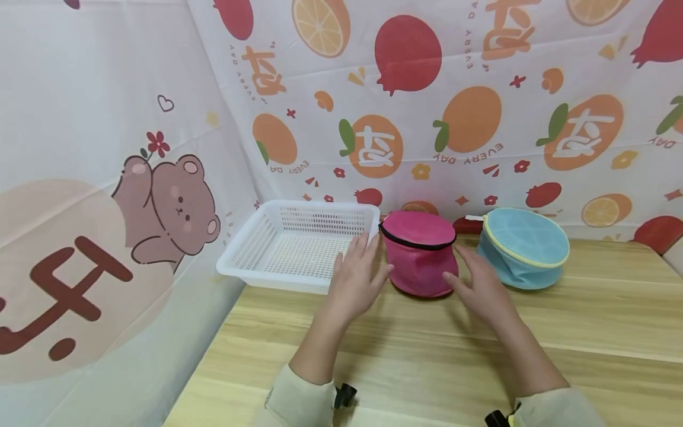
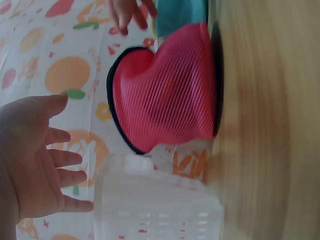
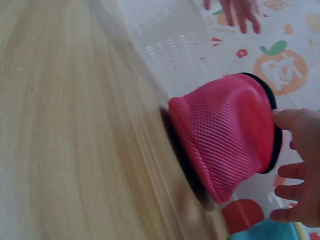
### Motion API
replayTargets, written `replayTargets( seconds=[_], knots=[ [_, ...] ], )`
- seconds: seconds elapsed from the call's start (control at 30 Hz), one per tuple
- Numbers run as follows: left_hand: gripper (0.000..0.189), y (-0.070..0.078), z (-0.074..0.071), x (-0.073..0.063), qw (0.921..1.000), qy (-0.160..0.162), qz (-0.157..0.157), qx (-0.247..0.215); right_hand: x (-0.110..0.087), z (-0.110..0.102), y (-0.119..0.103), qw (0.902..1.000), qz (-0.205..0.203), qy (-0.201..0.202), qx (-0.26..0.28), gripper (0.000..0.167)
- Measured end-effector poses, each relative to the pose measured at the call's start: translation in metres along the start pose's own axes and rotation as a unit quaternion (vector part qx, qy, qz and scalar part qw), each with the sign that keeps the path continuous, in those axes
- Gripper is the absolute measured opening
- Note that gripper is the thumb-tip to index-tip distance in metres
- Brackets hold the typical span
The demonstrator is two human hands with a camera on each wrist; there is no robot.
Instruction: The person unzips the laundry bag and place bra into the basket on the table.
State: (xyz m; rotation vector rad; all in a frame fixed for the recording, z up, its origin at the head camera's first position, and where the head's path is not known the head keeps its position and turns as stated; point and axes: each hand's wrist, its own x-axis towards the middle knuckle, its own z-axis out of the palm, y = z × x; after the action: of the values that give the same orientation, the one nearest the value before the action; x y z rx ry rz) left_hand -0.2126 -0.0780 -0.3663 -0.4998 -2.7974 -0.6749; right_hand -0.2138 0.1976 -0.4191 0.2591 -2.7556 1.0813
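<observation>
Bag of pink mesh [image 1: 418, 261] stands on the worktop [image 1: 416, 362] between the left hand [image 1: 356, 279] and the right hand [image 1: 482, 284], both unclenched, fingers extended. Leftward sits the white basket [image 1: 299, 255], perforated floor showing; rightward, the blue bag [image 1: 525, 243], contents hidden.

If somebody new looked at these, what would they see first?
Probably the bright pink bag, standing on the table between the left hand and the right hand. Next, perhaps the blue bag to its right and the white basket to its left. The fruit-patterned cloth behind them is eye-catching too.
</observation>
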Motion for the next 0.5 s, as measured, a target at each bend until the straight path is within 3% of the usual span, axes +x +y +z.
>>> replayTargets(
  seconds=[0.17, 0.3, 0.37, 0.5],
  knots=[
    [0.064, 0.004, 0.003, -0.005, 0.9991, 0.009, 0.031, -0.027, 0.015, 0.009, -0.007, 0.9902, 0.064, 0.037, 0.118, 0.062],
    [0.057, 0.004, 0.005, -0.007, 0.997, 0.023, 0.056, -0.047, 0.03, 0.012, -0.012, 0.9617, 0.147, 0.032, 0.229, 0.06],
    [0.054, 0.005, 0.004, -0.009, 0.9961, 0.027, 0.063, -0.057, 0.037, 0.014, -0.015, 0.9426, 0.192, 0.014, 0.273, 0.066],
    [0.047, 0.006, 0.004, -0.014, 0.9948, 0.019, 0.066, -0.075, 0.048, 0.018, -0.019, 0.921, 0.242, -0.006, 0.305, 0.073]
  ],
)
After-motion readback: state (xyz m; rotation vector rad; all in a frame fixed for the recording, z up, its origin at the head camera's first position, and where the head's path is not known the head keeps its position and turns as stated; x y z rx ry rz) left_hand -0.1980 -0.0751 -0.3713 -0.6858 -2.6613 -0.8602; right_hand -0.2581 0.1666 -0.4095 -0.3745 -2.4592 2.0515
